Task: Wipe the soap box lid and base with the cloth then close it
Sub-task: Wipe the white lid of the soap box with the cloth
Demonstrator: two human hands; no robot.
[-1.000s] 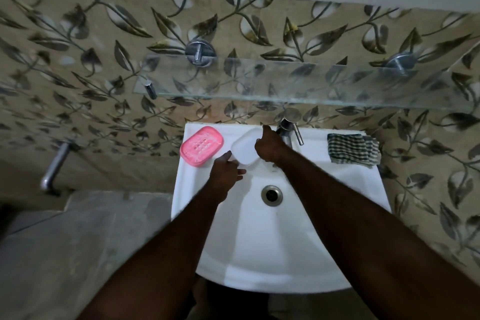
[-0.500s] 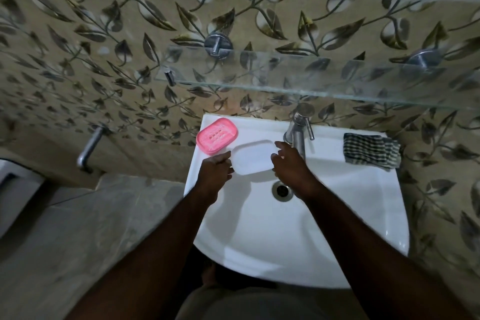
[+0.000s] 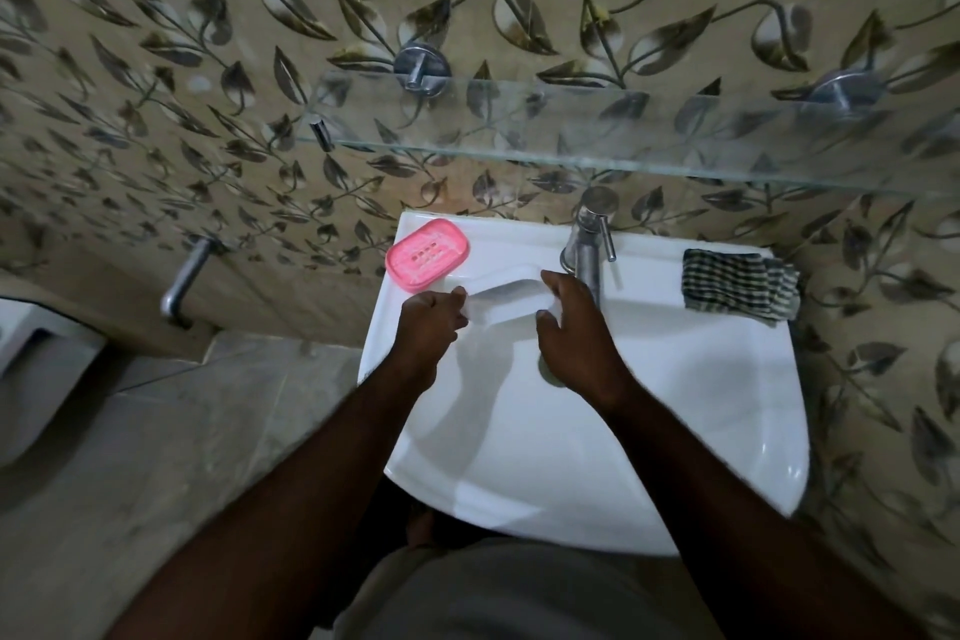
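A white soap box lid [image 3: 506, 294] is held over the back of the sink basin between both hands. My left hand [image 3: 428, 322] pinches its left end and my right hand [image 3: 574, 327] grips its right end with curled fingers. The pink soap box base [image 3: 427, 253], with drain slots, lies on the sink's back left corner, just left of the lid. A green checked cloth [image 3: 740, 285] sits folded on the sink's back right ledge, untouched.
The white sink [image 3: 675, 431] has a steel tap [image 3: 587, 250] at the back, right beside my right hand. A glass shelf [image 3: 571, 125] juts from the leaf-patterned wall above. A wall tap [image 3: 182, 276] sticks out at the left.
Both hands have brought the white lid away from the tap toward me and tilted it. The camera view has shifted so the sink sits further right.
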